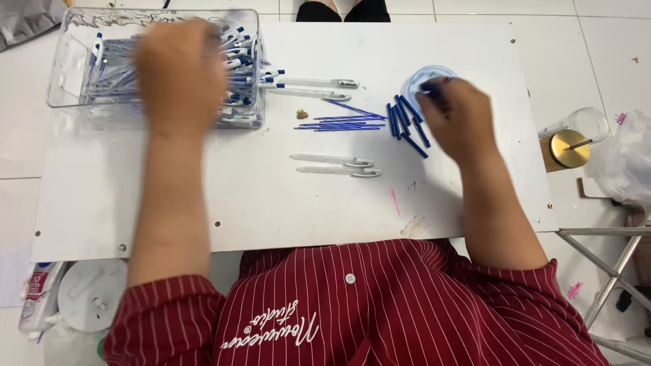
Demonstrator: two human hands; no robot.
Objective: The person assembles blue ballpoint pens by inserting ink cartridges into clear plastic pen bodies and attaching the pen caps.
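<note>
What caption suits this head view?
Left hand over a clear bin of pens; right hand at a small round dish.

A white tube (pixel 37 291) with a red-and-blue label lies on the floor at the near left, just below the bench edge. A clear plastic bag (pixel 627 166) sits crumpled at the right, beside a gold-lidded cup (pixel 573 139).

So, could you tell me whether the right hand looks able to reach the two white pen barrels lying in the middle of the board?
Probably yes: the right hand hovers just beside the white pen barrels, with only bare board between them.
</note>
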